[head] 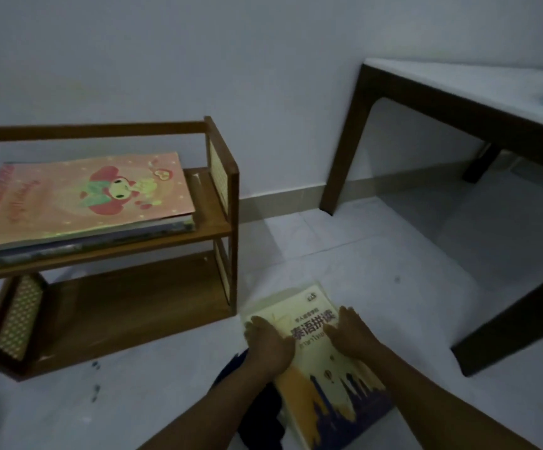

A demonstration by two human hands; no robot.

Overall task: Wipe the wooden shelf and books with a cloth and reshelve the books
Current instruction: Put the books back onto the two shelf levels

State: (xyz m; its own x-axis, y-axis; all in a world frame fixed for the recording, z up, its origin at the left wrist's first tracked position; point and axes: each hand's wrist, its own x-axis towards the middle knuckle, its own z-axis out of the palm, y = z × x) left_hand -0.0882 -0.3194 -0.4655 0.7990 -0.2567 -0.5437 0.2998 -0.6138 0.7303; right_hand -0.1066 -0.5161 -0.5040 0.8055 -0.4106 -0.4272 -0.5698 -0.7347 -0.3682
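Item: yellow book [323, 358], cover printed with Chinese characters and a skyline, lying flat on the pale floor [377, 261] just beside the lower right corner of the wooden shelf [221, 228].

Hands: left hand [271, 344] and right hand [349, 334] both rest palm-down on the cover, fingers extended and flat, neither curled round an edge. Nothing is gripped.

Adjacent: a dark cloth [260, 414] lies on the floor partly under the book's left side, beneath the left forearm. It is in neither hand.

Shelf: two-tier, woven side panels. The upper tier carries a stack of flat books topped by a pink picture book [81, 199]; the lower tier appears bare.

Surroundings: dark wooden worktop [458, 102] with a white top to the right, a light blue item at its far edge.

Risks, as judged: with flat palms only, the glossy cover may slide on the smooth floor; lifting the book could drag the cloth along; dim light may hide unwiped dust.
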